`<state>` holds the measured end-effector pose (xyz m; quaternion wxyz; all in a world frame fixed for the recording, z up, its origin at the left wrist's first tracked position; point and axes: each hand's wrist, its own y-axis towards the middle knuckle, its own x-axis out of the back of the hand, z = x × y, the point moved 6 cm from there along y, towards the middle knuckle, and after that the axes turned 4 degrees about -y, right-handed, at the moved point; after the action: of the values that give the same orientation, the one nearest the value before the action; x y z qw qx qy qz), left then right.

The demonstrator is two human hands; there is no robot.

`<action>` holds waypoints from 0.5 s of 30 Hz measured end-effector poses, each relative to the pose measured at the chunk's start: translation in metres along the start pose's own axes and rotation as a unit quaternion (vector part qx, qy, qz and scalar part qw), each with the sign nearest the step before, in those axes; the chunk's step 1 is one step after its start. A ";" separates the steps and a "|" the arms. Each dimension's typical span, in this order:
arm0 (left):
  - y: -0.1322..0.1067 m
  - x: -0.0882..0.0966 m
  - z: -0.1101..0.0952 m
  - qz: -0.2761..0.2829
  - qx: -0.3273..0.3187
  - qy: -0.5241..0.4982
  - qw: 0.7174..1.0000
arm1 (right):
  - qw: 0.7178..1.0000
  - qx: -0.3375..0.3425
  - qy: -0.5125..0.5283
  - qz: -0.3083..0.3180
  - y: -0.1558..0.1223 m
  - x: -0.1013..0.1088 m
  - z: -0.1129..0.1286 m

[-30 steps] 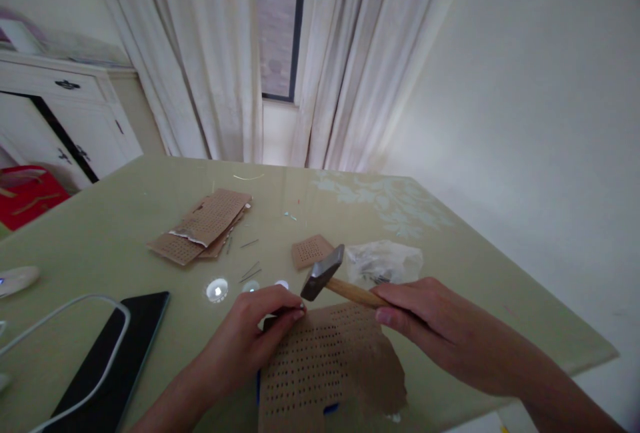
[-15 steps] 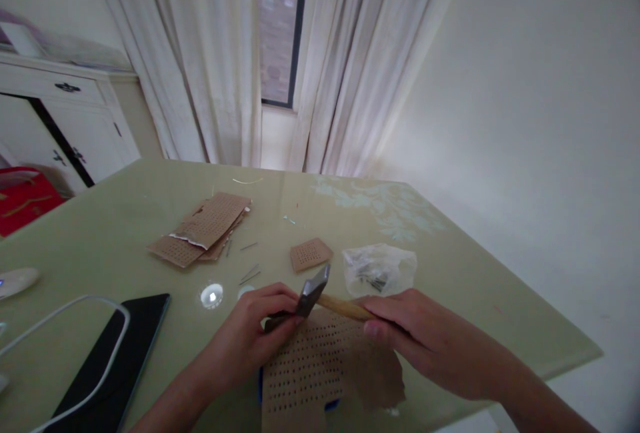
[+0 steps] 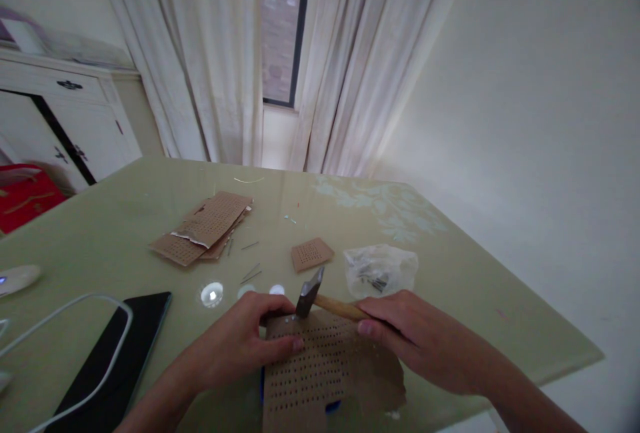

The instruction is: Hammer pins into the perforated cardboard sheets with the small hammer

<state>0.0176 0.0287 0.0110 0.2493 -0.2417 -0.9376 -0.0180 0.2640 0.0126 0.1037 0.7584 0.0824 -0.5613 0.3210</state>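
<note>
My right hand (image 3: 407, 333) is wrapped round the wooden handle of a small hammer (image 3: 341, 307). Its metal head is at the far left edge of a brown cardboard sheet (image 3: 305, 379) punched with rows of small holes. My left hand (image 3: 245, 336) grips that sheet at its left side, thumb lying on top and fingers curled at the far edge, partly hidden. Whether a nail is under the hammer head cannot be made out. Part of a blue object (image 3: 333, 407) shows beneath the cardboard.
Beyond my hands lie a small holed cardboard piece (image 3: 312, 255), a clear plastic bag (image 3: 381, 270) with metal bits, and stacked holed cardboard (image 3: 205, 229). Several thin nails (image 3: 250, 274) are scattered near a shiny round disc (image 3: 212, 295). A black tablet (image 3: 110, 359) and white cable (image 3: 120, 339) are left.
The hammer head has come down and slightly left onto the cardboard. My left thumb has shifted from beside the hammer head to lie on the sheet.
</note>
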 end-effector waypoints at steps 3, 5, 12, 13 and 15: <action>0.000 -0.002 0.001 0.001 0.010 0.001 1.000 | 1.000 -0.009 0.000 -0.014 0.000 0.003 0.000; 0.000 -0.002 0.003 -0.004 0.014 0.003 1.000 | 1.000 0.000 0.014 -0.002 0.000 0.003 0.002; -0.007 0.006 0.008 -0.017 0.037 0.027 0.999 | 0.991 0.037 0.122 -0.036 0.015 0.008 -0.019; -0.007 0.008 0.010 -0.019 0.045 0.029 0.998 | 0.983 0.031 0.176 -0.046 0.022 0.006 -0.028; -0.007 0.014 0.016 -0.023 0.059 0.007 0.998 | 0.953 -0.005 0.295 -0.069 0.040 -0.003 -0.049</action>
<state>-0.0032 0.0312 0.0042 0.2692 -0.2052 -0.9405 0.0300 0.2792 0.0661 0.0746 0.9111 0.0185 -0.3068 0.2747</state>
